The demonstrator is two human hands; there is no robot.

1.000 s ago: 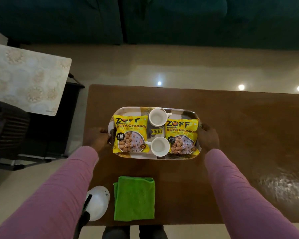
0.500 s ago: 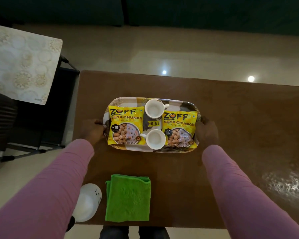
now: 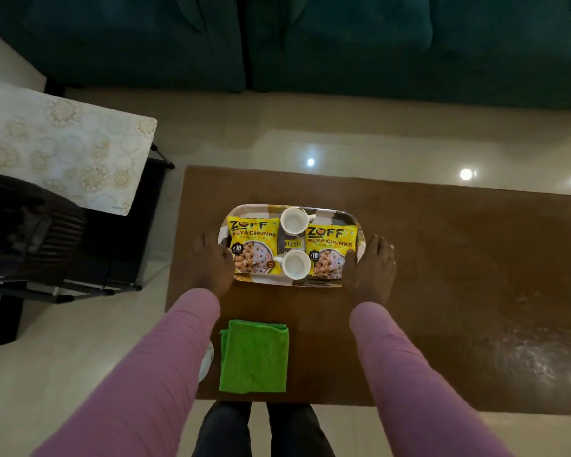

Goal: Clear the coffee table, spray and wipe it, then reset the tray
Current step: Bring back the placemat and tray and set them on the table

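Note:
A patterned tray (image 3: 254,210) rests on the brown coffee table (image 3: 442,245). It carries two yellow soya chunk packets (image 3: 251,245) (image 3: 330,249) and two white cups (image 3: 293,221) (image 3: 296,264). My left hand (image 3: 210,262) grips the tray's left end. At the tray's right end my right hand (image 3: 371,268) holds the rim. A folded green cloth (image 3: 254,356) lies on the table near its front edge. The white spray bottle (image 3: 206,361) beside the cloth is mostly hidden behind my left sleeve.
A dark green sofa (image 3: 343,44) runs along the far side. A side table with a pale patterned cover (image 3: 63,146) stands at the left, with a dark chair (image 3: 23,232) below it. The table's right half shines with reflections.
Both hands have slid closer onto the tray's ends. The view has shifted, so the sofa shows more and the bottle is more hidden. The tray's contents stay in place.

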